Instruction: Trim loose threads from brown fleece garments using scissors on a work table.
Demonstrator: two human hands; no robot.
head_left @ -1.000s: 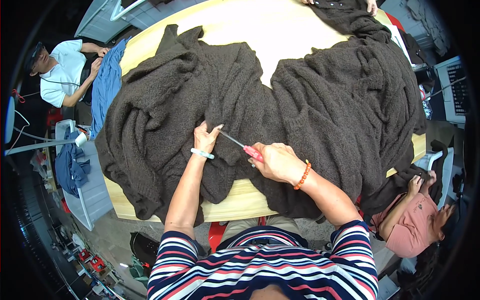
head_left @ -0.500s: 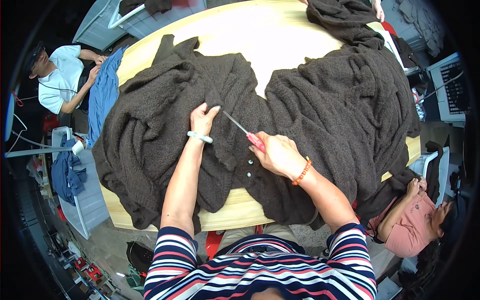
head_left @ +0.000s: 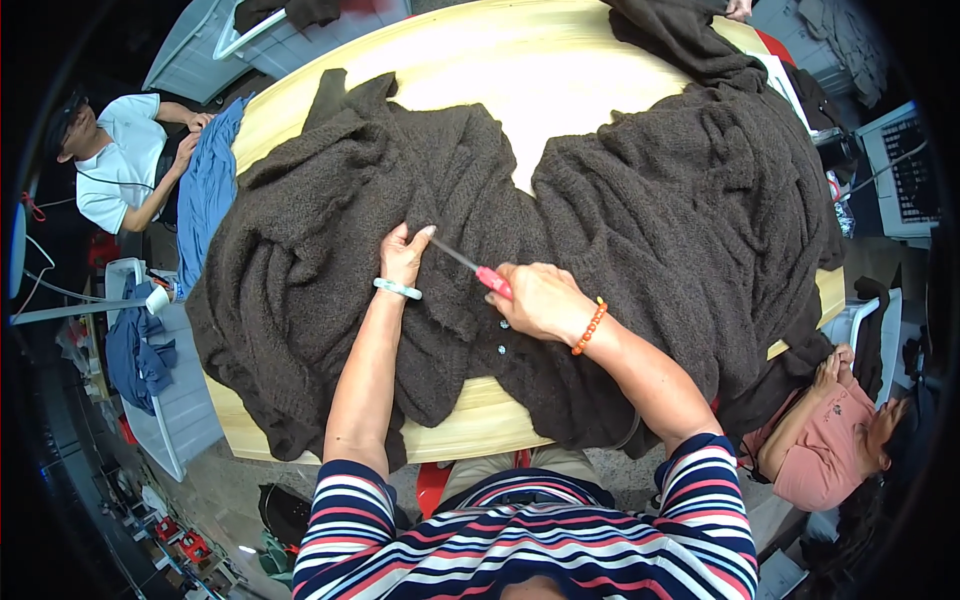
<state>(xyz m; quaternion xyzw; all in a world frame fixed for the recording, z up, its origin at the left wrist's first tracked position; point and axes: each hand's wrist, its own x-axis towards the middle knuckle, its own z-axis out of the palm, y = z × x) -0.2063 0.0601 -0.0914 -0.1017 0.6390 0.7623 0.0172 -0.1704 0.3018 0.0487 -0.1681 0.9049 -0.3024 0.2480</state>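
A dark brown knit garment (head_left: 640,230) lies heaped and folded across the table, with two small shiny buttons (head_left: 503,337) near its middle. My left hand (head_left: 402,256) is closed on a pinch of this knit, thumb and forefinger together. In my right hand (head_left: 543,301) is a slim hand tool (head_left: 494,281) with a pink handle and a thin metal shaft. The shaft points up and left, and its tip reaches my left thumb; whether it enters the knit cannot be made out.
Pale wood shows at the table (head_left: 480,415). To the left, a person handles blue cloth (head_left: 208,200) beside a white bin (head_left: 170,420). At right, another person in pink (head_left: 825,450) holds dark cloth. Far right, a hand (head_left: 738,9) touches more brown knit.
My left hand has come slightly nearer to me. My right hand has shifted left, bringing the tool's tip to my left thumb. Knit at the far right has been pulled farther away.
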